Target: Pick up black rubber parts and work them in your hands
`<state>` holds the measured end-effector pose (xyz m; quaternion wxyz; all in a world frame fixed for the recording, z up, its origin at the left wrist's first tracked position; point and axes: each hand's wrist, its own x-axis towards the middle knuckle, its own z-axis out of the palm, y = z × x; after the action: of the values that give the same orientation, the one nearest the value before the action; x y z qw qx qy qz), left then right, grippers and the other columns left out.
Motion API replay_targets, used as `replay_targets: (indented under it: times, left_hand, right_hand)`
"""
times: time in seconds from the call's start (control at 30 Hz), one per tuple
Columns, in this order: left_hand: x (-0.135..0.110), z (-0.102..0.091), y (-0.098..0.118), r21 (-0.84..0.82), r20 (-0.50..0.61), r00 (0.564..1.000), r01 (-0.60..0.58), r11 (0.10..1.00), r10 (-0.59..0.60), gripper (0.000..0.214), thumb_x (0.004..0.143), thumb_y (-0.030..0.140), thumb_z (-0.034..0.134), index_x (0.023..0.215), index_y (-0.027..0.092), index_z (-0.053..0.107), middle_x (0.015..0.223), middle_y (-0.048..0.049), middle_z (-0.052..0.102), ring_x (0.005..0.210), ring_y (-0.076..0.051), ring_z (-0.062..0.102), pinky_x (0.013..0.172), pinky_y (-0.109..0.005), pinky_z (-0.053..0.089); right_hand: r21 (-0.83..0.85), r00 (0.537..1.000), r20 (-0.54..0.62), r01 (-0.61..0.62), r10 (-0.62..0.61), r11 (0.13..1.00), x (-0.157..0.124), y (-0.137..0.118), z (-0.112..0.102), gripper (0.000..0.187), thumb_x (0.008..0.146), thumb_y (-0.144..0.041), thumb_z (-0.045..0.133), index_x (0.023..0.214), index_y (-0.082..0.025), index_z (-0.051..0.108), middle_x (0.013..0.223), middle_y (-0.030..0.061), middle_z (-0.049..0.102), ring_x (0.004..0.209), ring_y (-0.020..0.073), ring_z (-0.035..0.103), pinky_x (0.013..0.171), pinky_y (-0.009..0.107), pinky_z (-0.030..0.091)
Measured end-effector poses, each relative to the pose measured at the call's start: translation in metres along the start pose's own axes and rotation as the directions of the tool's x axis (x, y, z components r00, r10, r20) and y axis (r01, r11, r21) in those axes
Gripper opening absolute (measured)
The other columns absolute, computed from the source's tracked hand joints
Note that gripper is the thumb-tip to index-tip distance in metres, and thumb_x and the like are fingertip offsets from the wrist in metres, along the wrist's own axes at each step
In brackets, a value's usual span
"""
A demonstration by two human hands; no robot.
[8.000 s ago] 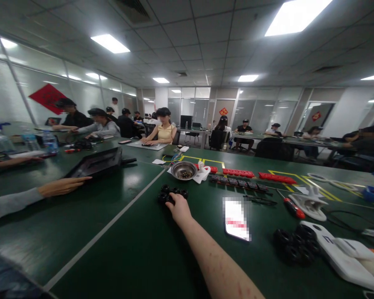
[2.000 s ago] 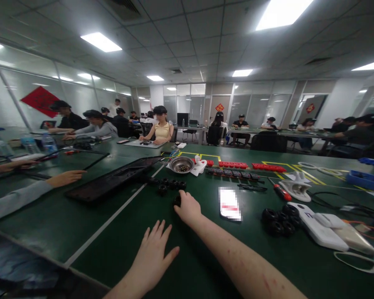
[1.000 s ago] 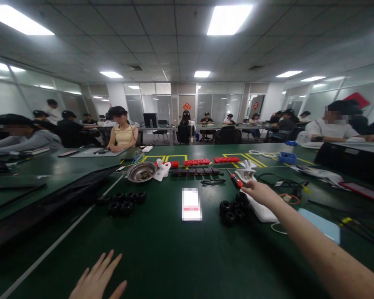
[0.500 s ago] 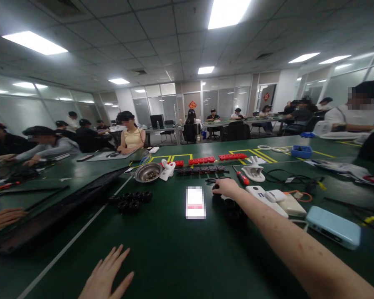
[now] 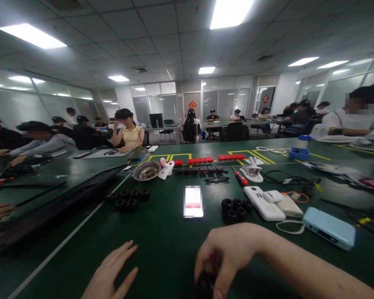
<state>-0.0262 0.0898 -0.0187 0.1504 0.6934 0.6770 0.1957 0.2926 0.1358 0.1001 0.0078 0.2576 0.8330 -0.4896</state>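
Currently the right hand (image 5: 233, 253) is curled downward low over the green table (image 5: 162, 249), its fingertips (image 5: 220, 290) closed around a small dark part (image 5: 205, 283), which sits directly beneath the palm and is mostly hidden. Left hand (image 5: 112, 276): flat, fingers extended and slightly spread, holding nothing, just left of the right hand. Beyond the right hand's knuckles lie a cluster of black wheels (image 5: 235, 209) and a phone (image 5: 193, 201) — apart from both hands.
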Motion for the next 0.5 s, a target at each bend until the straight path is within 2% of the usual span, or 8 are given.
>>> replay_targets:
  times: [0.07,0.1,0.13,0.2,0.27,0.33,0.43,0.5]
  left_hand:
    - [0.002,-0.002,0.035,-0.173,0.004,0.997,-0.073,0.982,0.075,0.045,0.076,0.048,0.043,0.117,0.03,0.049,0.13,-0.0019,0.047,0.119,-0.027,0.04,0.097,-0.048,0.035]
    - [0.006,-0.002,0.054,-0.266,-0.041,0.994,-0.108,0.958,0.101,0.043,0.077,0.047,0.042,0.116,0.03,0.049,0.128,-0.0025,0.049,0.118,-0.026,0.042,0.097,-0.047,0.036]
    - [0.013,-0.001,0.072,-0.36,-0.071,0.99,-0.142,0.922,0.125,0.044,0.078,0.046,0.04,0.117,0.028,0.048,0.126,-0.0047,0.05,0.114,-0.026,0.045,0.095,-0.046,0.038]
    - [0.031,0.005,0.103,-0.509,-0.159,0.971,-0.233,0.828,0.176,0.046,0.081,0.044,0.034,0.12,0.02,0.042,0.124,-0.0098,0.05,0.111,-0.024,0.047,0.092,-0.04,0.042]
    - [0.054,0.013,0.123,-0.56,-0.298,0.938,-0.32,0.764,0.174,0.048,0.084,0.042,0.026,0.123,0.016,0.035,0.125,-0.0126,0.046,0.113,-0.023,0.044,0.092,-0.038,0.041]
    - [0.074,0.022,0.132,-0.502,-0.339,0.921,-0.351,0.79,0.193,0.046,0.084,0.042,0.026,0.119,0.015,0.038,0.117,-0.0137,0.05,0.106,-0.023,0.049,0.086,-0.037,0.043]
    - [0.092,0.034,0.132,-0.319,-0.185,0.902,-0.431,0.844,0.39,0.035,0.083,0.041,0.032,0.096,0.018,0.054,0.09,-0.0085,0.061,0.085,-0.021,0.057,0.074,-0.032,0.045]
    - [0.096,0.042,0.126,-0.191,-0.076,0.884,-0.468,0.863,0.462,0.033,0.083,0.041,0.03,0.085,0.021,0.056,0.078,-0.0053,0.063,0.072,-0.02,0.059,0.065,-0.03,0.044]
  right_hand:
    - [0.458,0.988,0.001,0.139,-0.157,0.878,0.011,0.002,0.002,0.049,0.056,-0.05,0.066,0.092,-0.017,0.063,0.067,-0.0022,0.061,0.058,0.012,0.055,0.058,0.024,0.043]
    - [0.622,0.98,-0.121,0.198,-0.157,0.758,0.021,0.007,0.003,0.052,0.052,-0.052,0.068,0.088,-0.015,0.063,0.066,-0.0018,0.06,0.055,0.0105,0.054,0.056,0.022,0.042]
    - [0.734,0.96,-0.265,0.262,-0.091,0.627,0.032,0.013,0.004,0.05,0.054,-0.054,0.066,0.085,-0.014,0.061,0.065,-0.001,0.06,0.052,0.0097,0.053,0.052,0.02,0.041]
    - [0.863,0.874,-0.43,0.324,0.227,0.387,0.055,0.027,0.008,0.044,0.069,-0.055,0.053,0.075,-0.012,0.058,0.058,0.0003,0.058,0.046,0.0074,0.049,0.046,0.017,0.038]
    - [0.871,0.826,-0.458,0.344,0.328,0.349,0.073,0.041,0.014,0.043,0.082,-0.051,0.035,0.072,-0.013,0.054,0.056,-0.0016,0.053,0.041,0.004,0.043,0.042,0.013,0.033]
    - [0.869,0.798,-0.469,0.34,0.378,0.36,0.084,0.052,0.021,0.041,0.084,-0.046,0.029,0.071,-0.014,0.05,0.054,-0.0031,0.049,0.037,0.0032,0.039,0.039,0.012,0.031]
    - [0.865,0.785,-0.449,0.264,0.427,0.426,0.09,0.068,0.031,0.04,0.084,-0.043,0.024,0.068,-0.015,0.048,0.049,-0.0029,0.045,0.033,0.0048,0.033,0.035,0.014,0.029]
    - [0.831,0.761,-0.47,0.21,0.447,0.516,0.093,0.077,0.035,0.042,0.082,-0.043,0.022,0.063,-0.016,0.047,0.043,-0.0037,0.04,0.029,0.0063,0.029,0.03,0.016,0.027]
